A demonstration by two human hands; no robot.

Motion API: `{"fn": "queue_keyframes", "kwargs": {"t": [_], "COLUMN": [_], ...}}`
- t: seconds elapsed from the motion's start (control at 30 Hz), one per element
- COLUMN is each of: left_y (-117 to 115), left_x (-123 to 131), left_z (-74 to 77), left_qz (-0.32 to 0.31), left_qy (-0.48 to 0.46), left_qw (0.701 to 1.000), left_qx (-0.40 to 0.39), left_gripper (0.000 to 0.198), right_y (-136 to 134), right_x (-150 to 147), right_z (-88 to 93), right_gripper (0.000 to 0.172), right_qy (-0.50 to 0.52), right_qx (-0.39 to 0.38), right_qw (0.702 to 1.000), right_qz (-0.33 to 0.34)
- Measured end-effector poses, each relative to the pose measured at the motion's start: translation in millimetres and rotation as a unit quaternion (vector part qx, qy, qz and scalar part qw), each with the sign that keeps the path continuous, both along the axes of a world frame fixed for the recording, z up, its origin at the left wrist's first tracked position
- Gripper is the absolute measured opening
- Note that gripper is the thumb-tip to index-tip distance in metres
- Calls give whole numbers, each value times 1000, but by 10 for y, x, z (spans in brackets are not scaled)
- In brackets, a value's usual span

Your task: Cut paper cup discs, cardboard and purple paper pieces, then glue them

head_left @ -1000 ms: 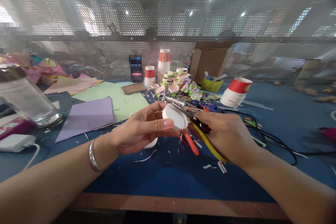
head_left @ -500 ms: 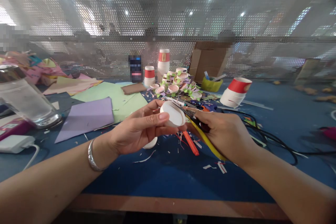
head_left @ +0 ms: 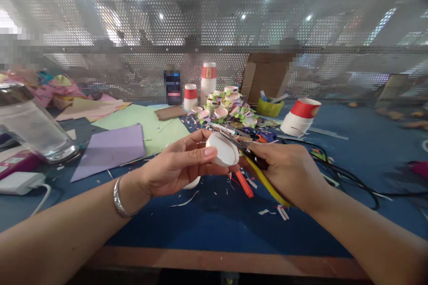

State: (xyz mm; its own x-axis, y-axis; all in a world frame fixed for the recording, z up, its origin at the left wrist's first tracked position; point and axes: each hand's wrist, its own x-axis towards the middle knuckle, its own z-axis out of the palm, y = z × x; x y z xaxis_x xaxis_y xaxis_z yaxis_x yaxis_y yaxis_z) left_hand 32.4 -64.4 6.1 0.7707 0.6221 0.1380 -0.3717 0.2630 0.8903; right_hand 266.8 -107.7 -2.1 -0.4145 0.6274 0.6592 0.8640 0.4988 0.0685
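Note:
Between the thumb and fingers of my left hand [head_left: 187, 158] is a white paper cup bottom [head_left: 223, 149], a shallow round piece with a low rim. My right hand [head_left: 289, 169] grips scissors [head_left: 264, 178] with yellow handles. Their dark blades lie along the far right rim of the cup bottom; whether they are closed on the paper I cannot tell. Below my left hand, another white round piece [head_left: 193, 183] lies on the table, partly hidden. A red-orange stick-like tool [head_left: 245, 183] rests under the scissors, among paper scraps [head_left: 282, 213].
Behind my hands is a heap of small decorated cup pieces [head_left: 230, 107]. Paper cup stacks [head_left: 299, 118] stand at the back and right. Purple paper [head_left: 112, 149], a glass bottle [head_left: 43, 129] and a white charger [head_left: 23, 183] are on the left. Black cables [head_left: 347, 178] cross the right side.
My left hand and the cup bottom have shifted slightly right, and the piece has turned a little against the scissor blades. My right hand has barely moved.

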Motion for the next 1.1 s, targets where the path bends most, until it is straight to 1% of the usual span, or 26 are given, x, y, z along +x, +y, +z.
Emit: {"fn": "queue_keyframes", "kwargs": {"t": [0.17, 0.3, 0.43, 0.57, 0.83, 0.97, 1.1], "left_y": [15, 23, 24, 28, 40, 44, 41], "left_x": [13, 10, 0, -3, 6, 9, 22], "left_z": [-38, -46, -39, -45, -52, -54, -58], "left_qz": [16, 28, 5, -13, -11, 3, -5], "left_qy": [-16, -22, -21, -16, -13, -15, -22], "left_qw": [1000, 999, 999, 999, 999, 999, 999], "left_qx": [-20, -36, -36, -33, -33, -33, -31], "left_gripper": [20, 16, 17, 21, 20, 16, 18], "right_y": [38, 49, 24, 3, 10, 5, 15], "right_x": [22, 27, 6, -13, 1, -5, -5], "right_z": [-40, -60, -42, -16, -8, -6, -12], "right_gripper": [47, 44, 41, 45, 43, 47, 51], "right_qy": [-6, 5, 26, 25, -9, -3, -1], "right_qx": [-2, -23, -40, -24, 13, 24, 28], "right_qw": [1000, 999, 999, 999, 1000, 1000, 1000], "right_qz": [-18, -25, -13, 7, -12, -13, -9]}}
